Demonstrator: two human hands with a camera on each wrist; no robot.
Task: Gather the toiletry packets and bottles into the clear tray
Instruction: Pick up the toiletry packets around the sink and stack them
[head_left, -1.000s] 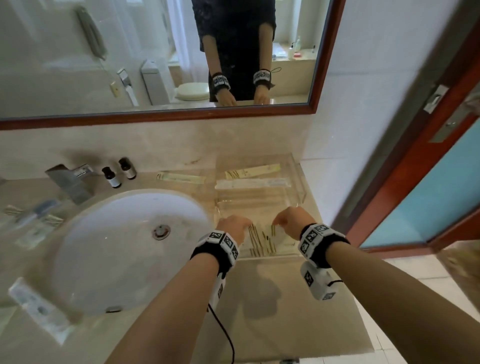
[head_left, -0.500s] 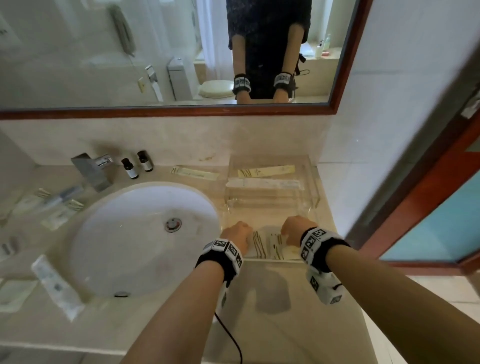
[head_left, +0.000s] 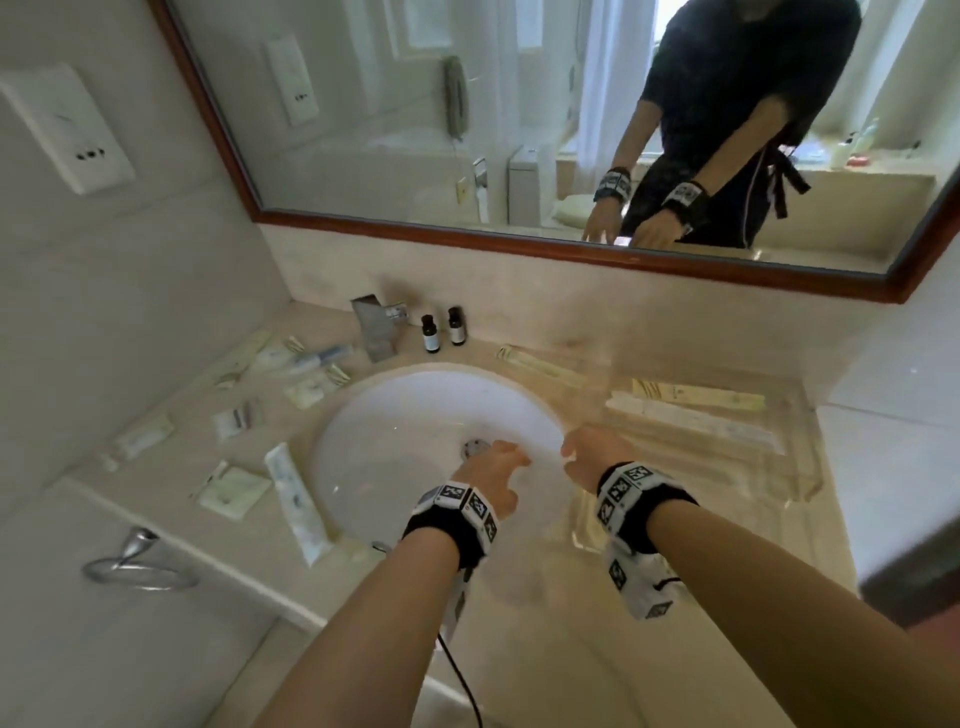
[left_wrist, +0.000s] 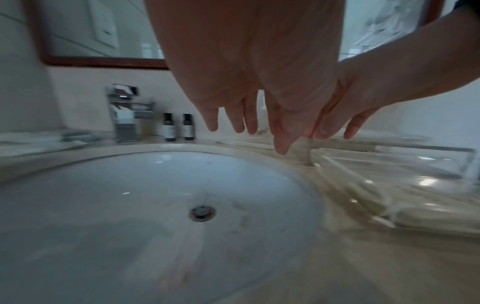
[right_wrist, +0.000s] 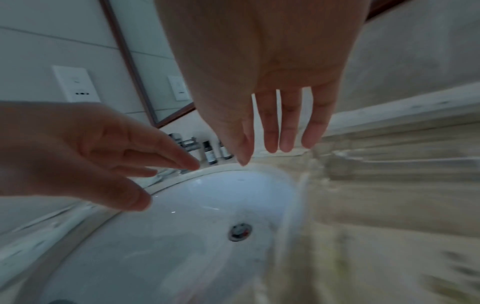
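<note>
The clear tray (head_left: 802, 470) sits on the counter right of the basin, with long cream packets (head_left: 696, 397) inside. Both my hands hover empty over the basin's right side. My left hand (head_left: 498, 460) has straight fingers (left_wrist: 235, 125) and holds nothing. My right hand (head_left: 584, 457) is also spread, its fingers (right_wrist: 285, 142) straight. Two small dark bottles (head_left: 441, 328) stand behind the basin by the tap. Another long packet (head_left: 537, 361) lies behind the basin. Several white packets (head_left: 234, 491) and a long white tube packet (head_left: 293, 501) lie on the counter left of the basin.
A white round basin (head_left: 415, 415) with a metal drain fills the middle. The chrome tap (head_left: 376, 325) stands at its back left. A framed mirror (head_left: 519, 130) hangs above, a wall socket plate (head_left: 67, 127) at the left, a chrome towel ring (head_left: 135, 564) below the counter edge.
Both hands left the tray's front edge, uncurled, and moved left over the basin. The head view swung left, bringing the packets on the left counter into sight.
</note>
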